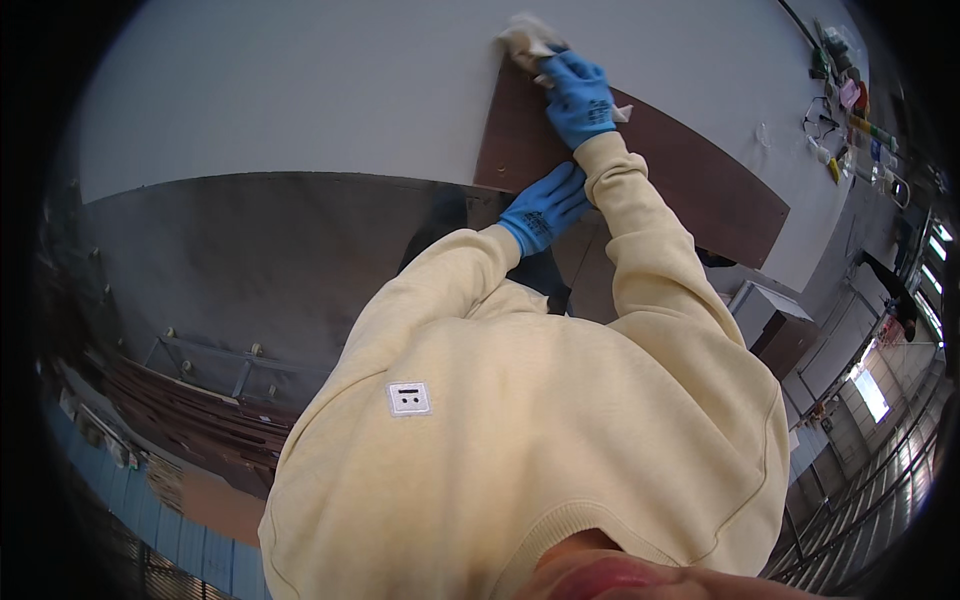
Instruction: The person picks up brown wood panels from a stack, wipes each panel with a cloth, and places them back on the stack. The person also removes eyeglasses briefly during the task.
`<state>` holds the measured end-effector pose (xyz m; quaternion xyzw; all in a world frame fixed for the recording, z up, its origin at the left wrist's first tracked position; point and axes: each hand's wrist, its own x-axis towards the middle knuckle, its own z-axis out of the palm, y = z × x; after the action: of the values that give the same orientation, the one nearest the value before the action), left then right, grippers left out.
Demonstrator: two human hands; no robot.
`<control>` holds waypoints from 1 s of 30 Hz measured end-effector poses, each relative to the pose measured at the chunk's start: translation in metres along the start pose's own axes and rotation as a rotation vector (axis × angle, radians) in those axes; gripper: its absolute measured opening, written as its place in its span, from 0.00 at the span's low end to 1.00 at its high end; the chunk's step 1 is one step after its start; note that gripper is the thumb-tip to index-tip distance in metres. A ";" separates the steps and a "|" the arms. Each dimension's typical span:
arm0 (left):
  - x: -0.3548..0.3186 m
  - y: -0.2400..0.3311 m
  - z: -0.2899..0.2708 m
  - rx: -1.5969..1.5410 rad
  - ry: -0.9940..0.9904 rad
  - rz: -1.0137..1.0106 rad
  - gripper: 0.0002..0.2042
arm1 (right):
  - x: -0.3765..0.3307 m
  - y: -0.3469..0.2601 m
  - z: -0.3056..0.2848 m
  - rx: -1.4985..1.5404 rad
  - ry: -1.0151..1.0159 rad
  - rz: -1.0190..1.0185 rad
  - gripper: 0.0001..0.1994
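Observation:
A long dark brown board [650,160] lies on the pale table [300,90], along its near edge. My right hand [580,100], in a blue glove, is closed on a crumpled white cloth [530,42] at the board's far left corner. A bit of the cloth also sticks out beside the wrist. My left hand [548,208], gloved in blue too, rests against the board's near edge with its fingers stretched out. Part of that hand is hidden by the right sleeve [640,200].
At the table's right end lies a clutter of small items [850,100], among them glasses and bottles. Brown boards [200,400] are stacked on the left behind me, near a wheeled metal frame [235,365]. A white cabinet [765,310] stands to the right.

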<state>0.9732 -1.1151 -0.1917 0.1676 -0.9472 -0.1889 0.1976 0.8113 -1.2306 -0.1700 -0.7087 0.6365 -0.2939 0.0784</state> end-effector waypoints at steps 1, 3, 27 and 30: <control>0.005 0.000 -0.002 0.040 0.071 0.019 0.20 | 0.001 0.019 -0.003 -0.042 0.086 0.103 0.18; 0.005 -0.005 -0.003 0.084 0.125 0.028 0.20 | -0.005 0.020 -0.009 -0.017 0.096 0.149 0.18; 0.021 0.009 0.004 0.122 -0.043 0.018 0.30 | -0.185 0.211 -0.193 -0.410 0.388 0.554 0.14; 0.017 0.008 -0.001 0.135 -0.085 -0.018 0.30 | -0.212 0.245 -0.217 -0.366 0.432 0.551 0.16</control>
<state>0.9572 -1.1148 -0.1819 0.1811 -0.9637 -0.1336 0.1437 0.4858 -1.0164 -0.1790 -0.4355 0.8467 -0.2856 -0.1089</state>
